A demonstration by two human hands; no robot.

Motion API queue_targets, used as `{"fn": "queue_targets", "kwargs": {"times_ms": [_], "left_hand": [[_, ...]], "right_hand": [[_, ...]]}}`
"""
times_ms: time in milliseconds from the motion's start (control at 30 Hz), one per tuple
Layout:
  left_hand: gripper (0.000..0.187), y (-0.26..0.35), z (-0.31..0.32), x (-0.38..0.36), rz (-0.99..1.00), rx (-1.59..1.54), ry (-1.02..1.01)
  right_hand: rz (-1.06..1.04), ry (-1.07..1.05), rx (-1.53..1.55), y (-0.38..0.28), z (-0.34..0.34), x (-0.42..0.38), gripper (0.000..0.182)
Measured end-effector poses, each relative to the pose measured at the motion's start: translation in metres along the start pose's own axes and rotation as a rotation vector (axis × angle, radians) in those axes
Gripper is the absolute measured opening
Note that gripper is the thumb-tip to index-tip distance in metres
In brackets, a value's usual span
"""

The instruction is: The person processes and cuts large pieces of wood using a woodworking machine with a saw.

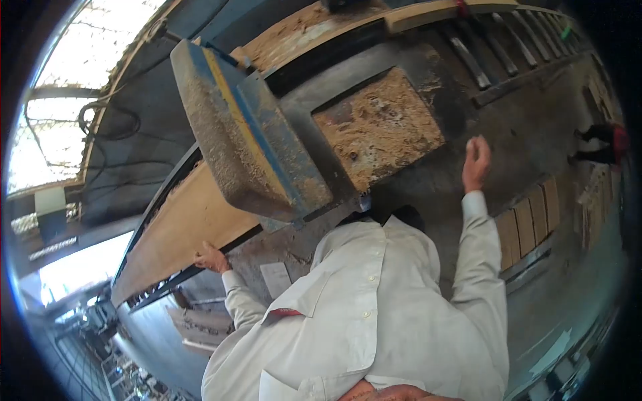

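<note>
At the lower left, my left hand [212,258] is at the near edge of a long, wide wooden board [190,217], its fingers curled over that edge. The board lies on a dark machine bed and passes beneath a dusty blue and yellow machine cover [244,127]. My right hand [476,164] is held out over the floor on the right, with nothing visible in it. Its fingers are extended and slightly bent. Between my hands, beyond my shirt front, is a square opening full of wood shavings [381,127].
Several wooden pieces [528,220] stand in a row at the right. Metal bars [471,63] line a rack at the upper right. A person in red and black [612,144] is at the far right. A flat light panel [275,279] lies near my left arm.
</note>
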State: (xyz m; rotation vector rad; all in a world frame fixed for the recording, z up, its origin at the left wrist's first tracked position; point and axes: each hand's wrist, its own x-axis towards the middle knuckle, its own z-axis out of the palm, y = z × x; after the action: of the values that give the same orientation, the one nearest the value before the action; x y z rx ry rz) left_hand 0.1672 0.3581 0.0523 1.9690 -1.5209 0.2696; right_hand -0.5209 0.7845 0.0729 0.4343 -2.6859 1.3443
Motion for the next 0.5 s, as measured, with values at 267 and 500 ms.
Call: {"fn": "queue_targets", "kwargs": {"times_ms": [267, 500], "left_hand": [[0.042, 0.031, -0.002, -0.019, -0.48, -0.583, -0.626], [0.027, 0.045, -0.027, -0.027, 0.519, 0.367, -0.866]], "right_hand": [[-0.163, 0.015, -0.487, 0.035, 0.098, 0.139, 0.07], [-0.145, 0.011, -0.432, 0.036, 0.099, 0.144, 0.071]]}}
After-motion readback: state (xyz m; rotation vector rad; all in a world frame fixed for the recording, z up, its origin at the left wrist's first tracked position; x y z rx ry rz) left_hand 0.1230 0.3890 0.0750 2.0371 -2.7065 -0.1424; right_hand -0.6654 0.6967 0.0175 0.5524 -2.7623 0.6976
